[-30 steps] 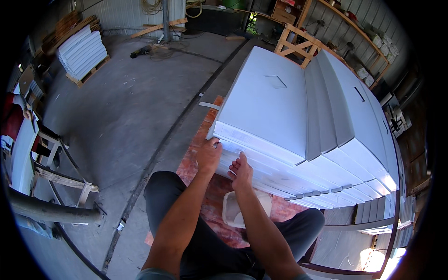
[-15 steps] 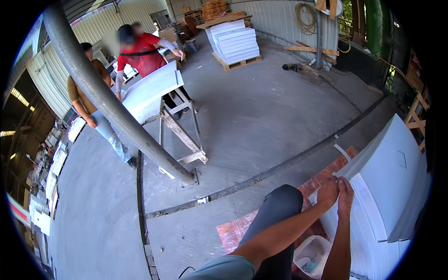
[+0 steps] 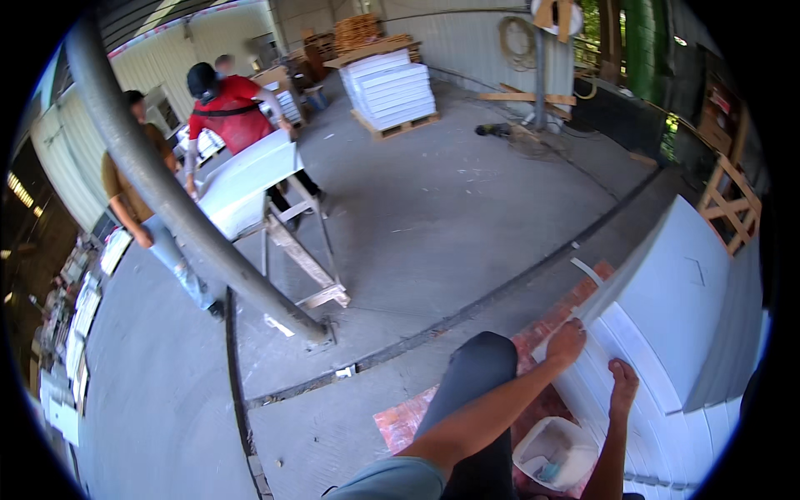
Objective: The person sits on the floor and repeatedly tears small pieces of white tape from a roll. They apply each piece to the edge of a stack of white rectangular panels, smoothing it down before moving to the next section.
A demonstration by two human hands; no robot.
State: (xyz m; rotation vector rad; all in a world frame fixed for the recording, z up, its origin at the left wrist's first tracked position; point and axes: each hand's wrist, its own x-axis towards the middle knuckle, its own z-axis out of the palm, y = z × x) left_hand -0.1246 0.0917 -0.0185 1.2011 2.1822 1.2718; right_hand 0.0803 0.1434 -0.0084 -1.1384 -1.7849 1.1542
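A stack of white panels (image 3: 667, 292) stands at my right, its top panel slanted and marked with a small rectangular outline. My left hand (image 3: 567, 343) is closed at the near edge of the stack, by its far corner; what its fingers pinch is hidden. A thin white strip (image 3: 586, 271) sticks out beyond that corner. Further along the same edge, nearer to me, my right hand (image 3: 623, 387) is curled with its fingertips against the panel edge. Whether it grips anything is hard to see. The two hands are apart.
A white bucket (image 3: 557, 454) with a bluish item inside stands below my hands on a reddish board (image 3: 400, 421). A grey pole (image 3: 179, 208) slants up at left. Beyond it, a person in red (image 3: 237, 117) bends over a panel on a trestle (image 3: 304, 258); another person stands beside.
My hands, together before at the panel edge, have separated; the right has slid nearer to me along the edge. The whole view has shifted slightly.
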